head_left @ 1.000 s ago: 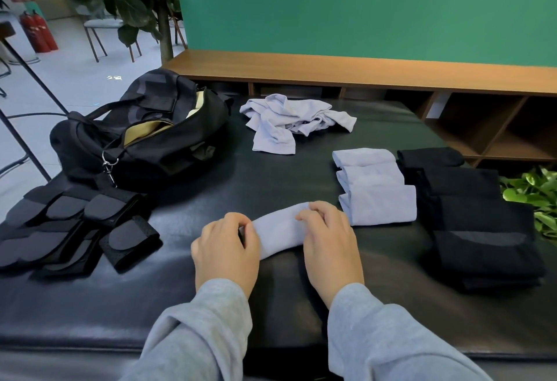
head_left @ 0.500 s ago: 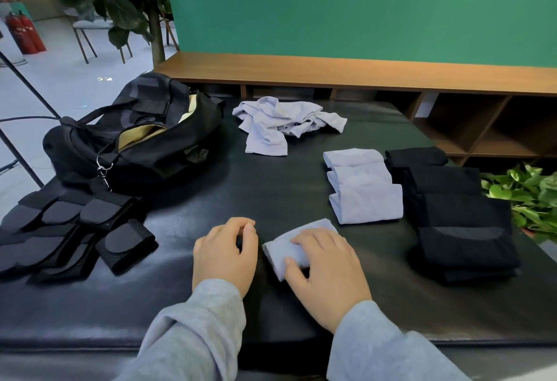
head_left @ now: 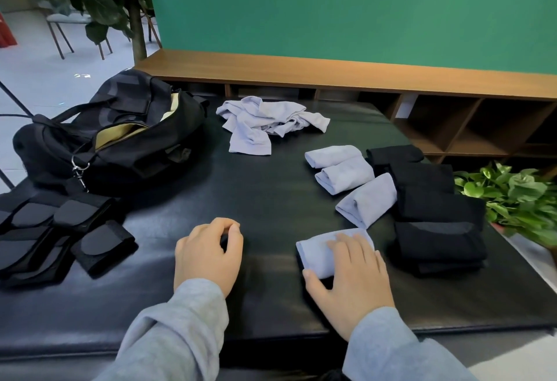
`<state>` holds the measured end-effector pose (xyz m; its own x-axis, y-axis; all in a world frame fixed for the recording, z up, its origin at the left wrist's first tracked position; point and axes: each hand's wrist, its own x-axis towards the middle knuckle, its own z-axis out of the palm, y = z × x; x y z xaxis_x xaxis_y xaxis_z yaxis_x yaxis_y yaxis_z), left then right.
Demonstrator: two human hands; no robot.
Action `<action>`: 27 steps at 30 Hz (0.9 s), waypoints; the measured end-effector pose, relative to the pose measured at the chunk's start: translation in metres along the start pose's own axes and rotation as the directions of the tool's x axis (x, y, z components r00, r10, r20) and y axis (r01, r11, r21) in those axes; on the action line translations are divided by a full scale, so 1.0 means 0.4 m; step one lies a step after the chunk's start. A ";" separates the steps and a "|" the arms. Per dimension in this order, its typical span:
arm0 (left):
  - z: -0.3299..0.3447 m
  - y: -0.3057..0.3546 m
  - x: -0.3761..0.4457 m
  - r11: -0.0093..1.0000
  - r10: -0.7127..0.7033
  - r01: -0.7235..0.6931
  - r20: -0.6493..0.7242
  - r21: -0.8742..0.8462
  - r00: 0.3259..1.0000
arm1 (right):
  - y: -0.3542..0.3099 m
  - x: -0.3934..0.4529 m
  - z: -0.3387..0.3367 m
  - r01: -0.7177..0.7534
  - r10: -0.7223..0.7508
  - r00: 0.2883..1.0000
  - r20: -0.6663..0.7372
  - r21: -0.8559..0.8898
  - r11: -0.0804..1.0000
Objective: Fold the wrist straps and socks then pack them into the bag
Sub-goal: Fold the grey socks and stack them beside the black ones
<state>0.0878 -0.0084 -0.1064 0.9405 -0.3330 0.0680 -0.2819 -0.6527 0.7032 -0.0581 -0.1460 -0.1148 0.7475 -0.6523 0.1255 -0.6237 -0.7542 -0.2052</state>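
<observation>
My right hand [head_left: 354,275] lies on a folded light-blue sock [head_left: 315,255] on the black table [head_left: 265,199], fingers flat on top and thumb at its near edge. My left hand [head_left: 208,255] rests on the table to the left, loosely curled and holding nothing. Three folded light-blue socks [head_left: 346,177] lie in a row just beyond, beside a column of folded black socks [head_left: 431,208]. A heap of unfolded light-blue socks [head_left: 265,123] lies at the back. The black bag [head_left: 120,142] stands open at the back left. Folded black wrist straps [head_left: 51,230] lie at the left edge.
A low wooden shelf unit [head_left: 452,130] runs behind the table under a green wall. A leafy green plant [head_left: 512,196] sits off the table's right edge. A potted tree [head_left: 135,18] and chairs stand at the far left.
The sock was folded over and my right hand has slid it to the right, toward the folded rows. My left hand let go of it and stayed on the table.
</observation>
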 end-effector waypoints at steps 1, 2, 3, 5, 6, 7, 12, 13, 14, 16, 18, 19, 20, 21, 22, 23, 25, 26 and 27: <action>0.001 0.000 0.001 1.000 0.002 -0.002 -0.004 -0.001 1.000 | 0.001 -0.006 0.004 0.014 -0.014 0.999 -0.044 -0.004 1.000; 0.000 0.001 0.001 1.000 0.009 -0.009 -0.009 0.003 1.000 | 0.000 -0.012 0.005 0.031 -0.031 0.996 -0.087 -0.003 1.000; 0.000 0.003 0.001 1.000 0.019 -0.019 -0.012 0.009 1.000 | 0.003 -0.014 0.007 0.044 -0.043 0.992 -0.116 0.001 0.999; 0.000 0.007 -0.002 0.997 0.067 -0.067 -0.010 0.036 0.998 | 0.012 -0.014 0.006 0.062 -0.056 0.987 -0.150 0.038 0.997; 0.001 0.007 -0.002 0.989 0.129 -0.128 -0.008 0.068 0.992 | 0.021 -0.008 0.008 0.084 -0.074 0.981 -0.179 0.049 0.995; 0.004 0.006 -0.005 0.972 0.212 -0.211 -0.005 0.105 0.977 | 0.029 0.000 0.008 0.100 -0.090 0.977 -0.192 0.044 0.994; 0.045 0.006 0.008 0.838 0.535 -0.540 0.075 0.082 0.841 | 0.050 0.025 -0.008 0.159 -0.156 0.985 -0.074 0.034 0.987; 0.056 0.024 0.014 0.813 0.575 -0.580 0.086 0.054 0.814 | 0.050 0.025 -0.005 0.154 -0.148 0.982 -0.115 0.042 0.987; 0.068 0.050 0.021 0.780 0.621 -0.625 0.088 0.026 0.779 | 0.050 0.022 0.002 0.147 -0.136 0.974 -0.179 0.053 0.988; 0.096 0.127 0.035 0.710 0.701 -0.703 0.115 -0.022 0.704 | 0.050 0.019 0.010 0.127 -0.104 0.961 -0.257 0.075 0.989; 0.125 0.216 0.046 0.668 0.731 -0.743 0.221 -0.042 0.645 | 0.056 0.020 0.020 0.132 -0.115 0.961 -0.252 0.050 0.990; 0.141 0.256 0.054 0.650 0.732 -0.760 0.291 -0.025 0.616 | 0.057 0.017 0.020 0.131 -0.116 0.960 -0.253 0.042 0.991; 0.157 0.293 0.063 0.620 0.726 -0.784 0.363 0.019 0.584 | 0.056 0.016 0.018 0.130 -0.114 0.957 -0.266 0.041 0.991; 0.172 0.323 0.073 0.573 0.714 -0.815 0.438 0.081 0.546 | 0.057 0.017 0.018 0.132 -0.115 0.952 -0.284 0.042 0.990; 0.184 0.348 0.080 0.515 0.694 -0.845 0.510 0.140 0.508 | 0.058 0.017 0.021 0.140 -0.119 0.944 -0.307 0.047 0.989; 0.196 0.364 0.088 0.468 0.660 -0.864 0.577 0.186 0.481 | 0.058 0.016 0.022 0.141 -0.115 0.941 -0.317 0.060 0.988; 0.218 0.379 0.104 0.415 0.573 -0.877 0.680 0.241 0.458 | 0.063 0.017 0.026 0.146 -0.113 0.937 -0.330 0.078 0.986; 0.225 0.380 0.111 0.401 0.534 -0.880 0.717 0.252 0.449 | 0.066 0.017 0.030 0.153 -0.117 0.934 -0.338 0.083 0.985; 0.230 0.380 0.118 0.400 0.503 -0.881 0.742 0.254 0.443 | 0.068 0.018 0.030 0.154 -0.115 0.933 -0.342 0.090 0.984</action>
<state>0.0718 -0.1860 -0.0612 0.1335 -0.9809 -0.1417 -0.9892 -0.1407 0.0421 -0.0670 -0.1703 -0.1313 0.6908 -0.5476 0.4721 -0.4781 -0.8358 -0.2697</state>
